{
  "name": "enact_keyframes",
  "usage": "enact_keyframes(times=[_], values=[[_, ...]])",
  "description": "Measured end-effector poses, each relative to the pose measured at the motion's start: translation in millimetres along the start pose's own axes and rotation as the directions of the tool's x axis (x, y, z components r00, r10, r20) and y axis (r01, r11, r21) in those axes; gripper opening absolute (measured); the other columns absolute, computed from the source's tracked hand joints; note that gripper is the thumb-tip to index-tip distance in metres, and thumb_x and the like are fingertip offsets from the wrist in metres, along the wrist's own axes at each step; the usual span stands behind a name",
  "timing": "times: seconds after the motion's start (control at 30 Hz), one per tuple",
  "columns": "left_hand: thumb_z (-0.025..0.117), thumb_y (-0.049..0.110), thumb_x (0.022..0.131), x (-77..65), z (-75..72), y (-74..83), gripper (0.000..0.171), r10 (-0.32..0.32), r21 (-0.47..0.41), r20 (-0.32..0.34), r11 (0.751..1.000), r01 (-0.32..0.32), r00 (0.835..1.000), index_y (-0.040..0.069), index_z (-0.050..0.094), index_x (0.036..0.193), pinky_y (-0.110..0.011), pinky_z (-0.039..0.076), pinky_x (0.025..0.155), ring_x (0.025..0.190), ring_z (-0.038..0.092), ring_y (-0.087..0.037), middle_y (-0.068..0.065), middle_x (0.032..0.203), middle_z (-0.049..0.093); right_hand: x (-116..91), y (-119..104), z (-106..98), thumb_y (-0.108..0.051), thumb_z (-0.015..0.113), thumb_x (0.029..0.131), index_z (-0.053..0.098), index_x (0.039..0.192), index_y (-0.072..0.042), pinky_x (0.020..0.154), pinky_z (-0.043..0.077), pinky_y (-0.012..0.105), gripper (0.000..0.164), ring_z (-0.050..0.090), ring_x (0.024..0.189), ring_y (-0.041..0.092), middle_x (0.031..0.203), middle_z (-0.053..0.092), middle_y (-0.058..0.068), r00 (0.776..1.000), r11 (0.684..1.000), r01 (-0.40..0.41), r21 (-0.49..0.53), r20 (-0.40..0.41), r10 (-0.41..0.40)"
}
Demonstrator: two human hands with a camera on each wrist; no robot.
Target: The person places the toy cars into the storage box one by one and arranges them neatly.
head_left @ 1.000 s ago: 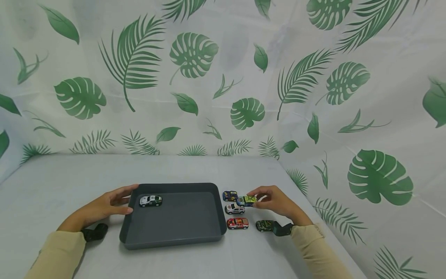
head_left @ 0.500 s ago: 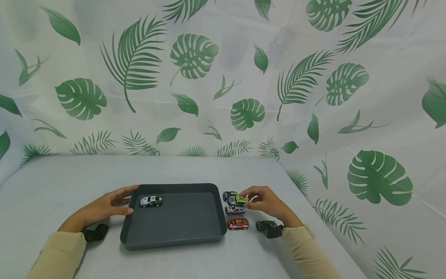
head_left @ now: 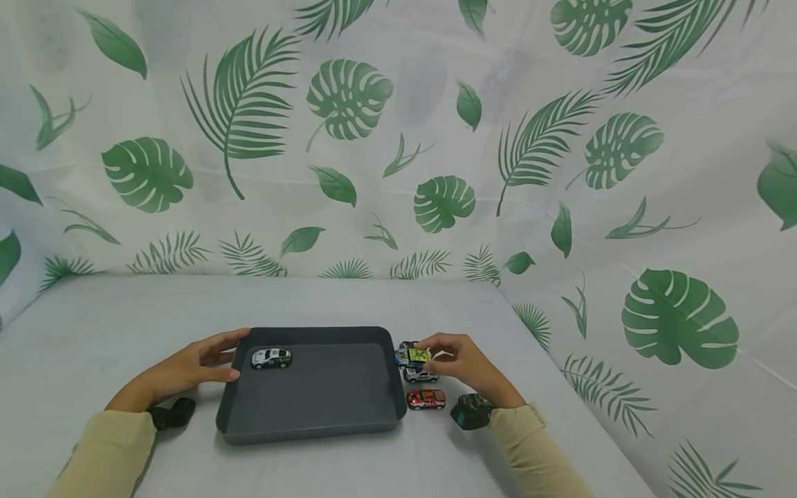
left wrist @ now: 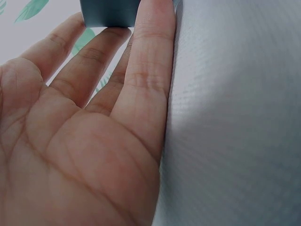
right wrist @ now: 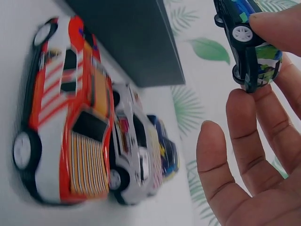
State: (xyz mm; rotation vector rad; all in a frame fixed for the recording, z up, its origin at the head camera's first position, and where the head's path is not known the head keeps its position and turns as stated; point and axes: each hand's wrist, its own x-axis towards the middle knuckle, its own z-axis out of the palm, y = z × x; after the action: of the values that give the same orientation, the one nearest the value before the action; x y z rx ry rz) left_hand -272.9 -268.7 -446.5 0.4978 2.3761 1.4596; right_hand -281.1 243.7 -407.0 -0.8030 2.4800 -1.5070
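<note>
In the head view my right hand point(head_left: 463, 361) pinches a yellow-green and blue toy car point(head_left: 412, 357) between thumb and fingers. The car is up off the table, close to the right wall of the dark grey tray point(head_left: 311, 432). Its wheels and underside show in the right wrist view, where the toy car point(right wrist: 247, 40) is partly covered by the thumb. My left hand point(head_left: 180, 370) touches the left side of the tray with extended fingers point(left wrist: 146, 61). A white and dark green toy car point(head_left: 271, 357) stands inside the tray, towards its back left.
Right of the tray stand a red toy car point(head_left: 426, 399), a white toy car point(head_left: 421, 375) and a blue toy car point(head_left: 407, 344), the last mostly hidden. A camouflage toy car point(head_left: 476, 401) lies behind the right wrist camera. Leaf-patterned cloth point(head_left: 373, 152) walls the table.
My right hand has carried the yellow-green and blue toy car left, towards the tray's right wall. The left hand and the tray stay where they were.
</note>
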Motion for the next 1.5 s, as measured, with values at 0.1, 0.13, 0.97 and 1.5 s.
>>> enact_keyframes(times=[0.1,0.13,0.97,1.5], values=[[0.079,0.025,0.101,0.4,0.0,1.1,0.095,0.001,0.003,-0.003,1.000,-0.001,1.000,-0.001,0.021,0.171,-0.076,0.040,0.112,0.150,0.032,-0.065,-0.037,0.172,0.019,1.5,-3.3,3.6,0.000,0.073,0.097,0.072,0.129,0.007,0.086,0.061,0.027,0.033,0.067,0.104,0.020,0.128,0.071,0.021,1.000,1.000,-0.007,0.011,0.001,0.007],[0.080,0.025,0.101,0.5,0.0,1.6,0.095,0.001,0.003,-0.004,1.000,-0.001,1.000,-0.002,0.021,0.171,-0.076,0.040,0.112,0.150,0.032,-0.065,-0.036,0.173,0.019,2.2,-4.6,4.8,0.000,0.073,0.098,0.072,0.129,0.008,0.086,0.061,0.027,0.033,0.066,0.104,0.020,0.128,0.071,0.022,1.000,1.000,-0.003,0.011,0.003,0.003],[0.080,0.022,0.100,-0.3,1.5,4.1,0.094,0.029,-0.021,0.001,0.999,-0.029,1.000,-0.004,0.022,0.170,-0.073,0.042,0.113,0.150,0.032,-0.066,-0.040,0.170,0.021,15.1,-27.6,39.8,-0.003,0.077,0.097,0.074,0.129,0.005,0.079,0.058,0.025,0.033,0.065,0.088,0.016,0.113,0.072,0.013,0.999,0.999,0.029,0.037,0.027,-0.030],[0.080,0.021,0.100,-1.2,1.0,0.9,0.094,0.030,-0.017,-0.002,0.999,-0.030,1.000,-0.003,0.023,0.170,-0.073,0.043,0.113,0.149,0.034,-0.066,-0.039,0.170,0.022,28.3,-34.2,66.5,0.000,0.076,0.096,0.073,0.129,0.008,0.079,0.058,0.025,0.034,0.062,0.089,0.019,0.110,0.070,0.005,0.998,0.993,0.032,0.111,0.042,-0.037]])
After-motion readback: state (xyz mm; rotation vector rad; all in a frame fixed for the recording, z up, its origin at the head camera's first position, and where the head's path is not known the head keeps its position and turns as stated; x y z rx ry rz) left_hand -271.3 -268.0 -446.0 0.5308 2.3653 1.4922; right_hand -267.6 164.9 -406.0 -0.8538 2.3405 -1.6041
